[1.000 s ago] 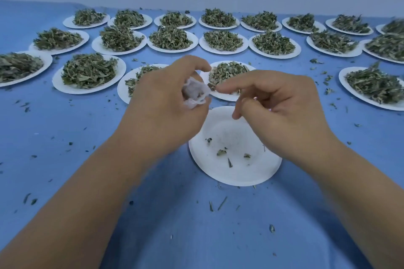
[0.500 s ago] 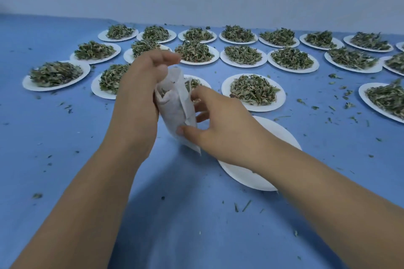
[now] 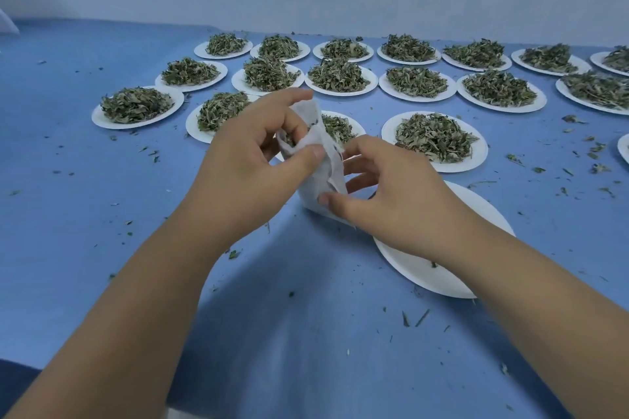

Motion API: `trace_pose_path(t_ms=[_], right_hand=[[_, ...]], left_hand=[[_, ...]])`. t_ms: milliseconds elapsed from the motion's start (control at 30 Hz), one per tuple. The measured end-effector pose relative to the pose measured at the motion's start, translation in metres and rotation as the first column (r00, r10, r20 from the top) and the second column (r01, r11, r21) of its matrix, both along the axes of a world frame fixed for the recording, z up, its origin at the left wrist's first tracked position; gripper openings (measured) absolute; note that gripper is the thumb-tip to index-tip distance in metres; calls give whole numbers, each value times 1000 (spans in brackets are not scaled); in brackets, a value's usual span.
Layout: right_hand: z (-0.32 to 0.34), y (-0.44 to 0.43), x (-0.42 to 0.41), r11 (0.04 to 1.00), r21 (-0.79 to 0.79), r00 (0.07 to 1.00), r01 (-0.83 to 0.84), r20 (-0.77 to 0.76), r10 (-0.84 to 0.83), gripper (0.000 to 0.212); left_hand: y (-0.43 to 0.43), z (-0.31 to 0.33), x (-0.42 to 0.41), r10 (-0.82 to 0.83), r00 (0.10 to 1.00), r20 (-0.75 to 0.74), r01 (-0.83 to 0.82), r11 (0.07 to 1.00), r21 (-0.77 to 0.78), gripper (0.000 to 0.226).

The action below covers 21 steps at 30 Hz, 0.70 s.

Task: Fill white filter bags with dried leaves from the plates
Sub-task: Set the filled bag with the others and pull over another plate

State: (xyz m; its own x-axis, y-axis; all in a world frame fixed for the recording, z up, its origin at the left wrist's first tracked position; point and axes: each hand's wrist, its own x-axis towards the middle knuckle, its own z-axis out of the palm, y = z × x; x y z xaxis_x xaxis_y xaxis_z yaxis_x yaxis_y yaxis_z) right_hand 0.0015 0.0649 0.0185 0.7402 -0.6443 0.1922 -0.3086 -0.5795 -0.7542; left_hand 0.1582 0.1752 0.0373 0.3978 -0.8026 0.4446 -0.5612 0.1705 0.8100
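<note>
Pinching a white filter bag (image 3: pixel 318 160) between them, the left hand (image 3: pixel 252 160) grips its top and the right hand (image 3: pixel 391 194) its lower end — held above the table (image 3: pixel 68 214), beside an emptied plate (image 3: pixel 442 269) near the front edge.

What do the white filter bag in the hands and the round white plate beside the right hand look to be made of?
White filter bag: thin, matte, non-woven paper or fabric by its look; it crumples softly and dark leaf bits show through. Round white plate: likely a disposable paper plate, matte with a thin raised rim; foam or plastic cannot be ruled out.
</note>
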Motion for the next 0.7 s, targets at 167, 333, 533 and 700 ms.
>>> trace_pose_path(t_ms=[167,333,533,700], right_hand=[[-1,-2,-1,996,-83,1000,10,5,-10,27],[-5,-5,-5,990,-143,1000,19,5,-18,23],[-7,-7,-6,976,-213,999,49,18,-46,9],[-7,-10,-8,982,-183,999,36,8,-35,11]], left_hand=[[0,12,3,-49,999,23,49,999,-9,13],[-3,20,5,20,990,140,-21,1000,4,28],[-5,24,6,6,966,258,-32,995,96,17],[10,27,17,-41,984,175,31,998,56,19]])
